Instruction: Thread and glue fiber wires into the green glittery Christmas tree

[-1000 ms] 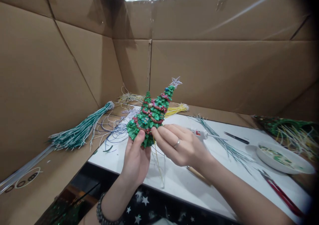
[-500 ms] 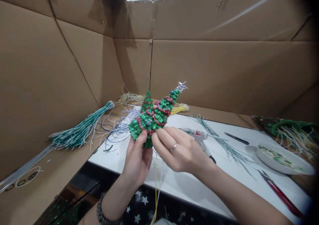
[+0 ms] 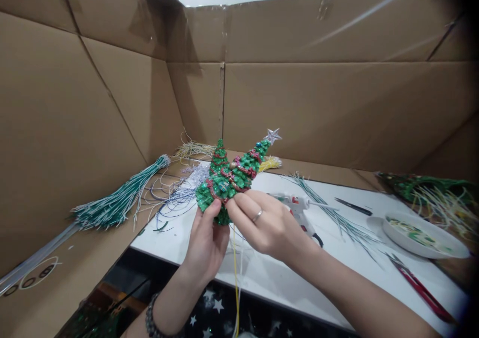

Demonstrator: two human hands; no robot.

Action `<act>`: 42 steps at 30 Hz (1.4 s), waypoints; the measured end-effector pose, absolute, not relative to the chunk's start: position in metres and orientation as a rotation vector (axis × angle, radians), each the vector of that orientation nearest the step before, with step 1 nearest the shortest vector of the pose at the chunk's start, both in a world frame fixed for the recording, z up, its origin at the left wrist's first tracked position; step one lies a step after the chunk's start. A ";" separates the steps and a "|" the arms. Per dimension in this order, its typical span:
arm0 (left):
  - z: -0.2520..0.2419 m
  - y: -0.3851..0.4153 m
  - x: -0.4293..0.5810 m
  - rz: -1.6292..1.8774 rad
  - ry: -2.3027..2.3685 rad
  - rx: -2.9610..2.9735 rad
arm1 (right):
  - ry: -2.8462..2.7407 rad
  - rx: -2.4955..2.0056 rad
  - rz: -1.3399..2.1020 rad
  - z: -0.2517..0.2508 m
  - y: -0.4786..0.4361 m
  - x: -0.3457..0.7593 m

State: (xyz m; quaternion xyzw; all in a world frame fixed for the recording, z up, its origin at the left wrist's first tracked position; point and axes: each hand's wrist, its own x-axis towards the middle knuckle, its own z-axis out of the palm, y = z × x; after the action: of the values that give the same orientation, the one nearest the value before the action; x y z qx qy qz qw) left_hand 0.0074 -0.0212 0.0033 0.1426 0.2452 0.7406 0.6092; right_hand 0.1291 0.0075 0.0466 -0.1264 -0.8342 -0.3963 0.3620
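Observation:
A small glittery green Christmas tree with red garlands and a clear star at its tip leans to the right in front of me. My left hand grips its base from below, thumb on the front. Fingers bent together, my right hand pinches at the tree's lower right side. Its fingertips are hidden, so what lies between them cannot be made out. A yellow wire and a white one hang down below the hands. A second green tree top shows just behind the held tree; its lower part is hidden.
On the white table lie a glue gun, green wires, tweezers and red-handled cutters. A white dish of scraps stands right. Bundled green wires lie left. Cardboard walls enclose the table.
The view has shifted slightly. The held tree and both hands keep almost the same pose, with the tree's star a little lower in view.

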 end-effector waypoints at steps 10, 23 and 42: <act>0.006 -0.019 0.006 1.692 0.515 0.343 | -2.069 -0.360 -1.008 0.035 0.015 0.127; 0.007 -0.017 0.002 1.683 0.554 0.276 | -2.011 -0.210 -0.985 0.033 0.014 0.127; 0.000 -0.022 0.009 1.680 0.490 0.347 | -2.052 -0.184 -0.768 0.033 0.018 0.131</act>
State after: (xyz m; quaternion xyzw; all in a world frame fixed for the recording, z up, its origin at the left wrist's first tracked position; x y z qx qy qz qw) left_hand 0.0091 -0.0218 0.0001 0.1515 0.2139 0.7329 0.6278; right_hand 0.1310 0.0184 0.0328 -0.0747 -0.8316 -0.3112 0.4539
